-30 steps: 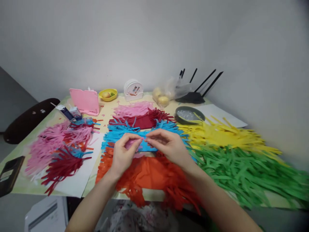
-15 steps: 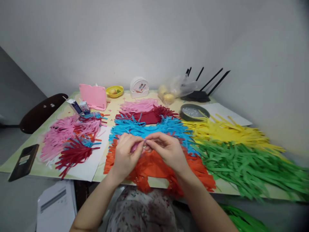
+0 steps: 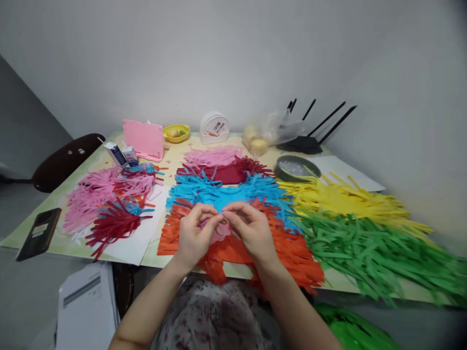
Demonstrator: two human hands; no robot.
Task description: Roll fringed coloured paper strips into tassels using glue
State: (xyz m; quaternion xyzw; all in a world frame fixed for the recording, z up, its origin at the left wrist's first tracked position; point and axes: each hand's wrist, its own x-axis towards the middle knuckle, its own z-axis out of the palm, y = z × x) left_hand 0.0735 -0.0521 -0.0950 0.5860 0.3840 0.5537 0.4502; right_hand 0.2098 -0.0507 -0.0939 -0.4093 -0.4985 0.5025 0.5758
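Fingertips (image 3: 216,217) of my L hand (image 3: 195,238) are pinching together on a small pink strip (image 3: 204,224). My R hand (image 3: 251,232) is pinching the other end, thumb & index closed tight, tips of both hands nearly touching at centre frame. The strip is sitting up off the table, btwn the two pinches, just above the orange fringe sheet (image 3: 292,250).

Step in hand, as I'm judging it: I'm working one short strip w/ both hands, prob. curling or folding it. Next move is calling for a steady L pinch while the R fingers are turning or pressing the free end. It's thin paper, so light force only or it's creasing or tearing.

Moving outward: the blue fringe sheet (image 3: 219,192) is lying just beyond my knuckles, w/ dark red fringe (image 3: 226,172) & pink fringe (image 3: 211,156) behind it. Yellow strips (image 3: 343,199) & green strips (image 3: 365,248) are spreading across the right of frame. A mixed pile (image 3: 105,201) is lying at left, a phone (image 3: 38,233) at far left, and a grey bowl (image 3: 297,168) is sitting at upper right of centre.

Hard to make out: my fingers are covering most of the strip, so its length & shape aren't showing. I can't tell if it's one layer or several, or if glue is on it. A pale pink patch under my hands is half hidden. Green stuff at bottom right is getting cut off by the frame edge.
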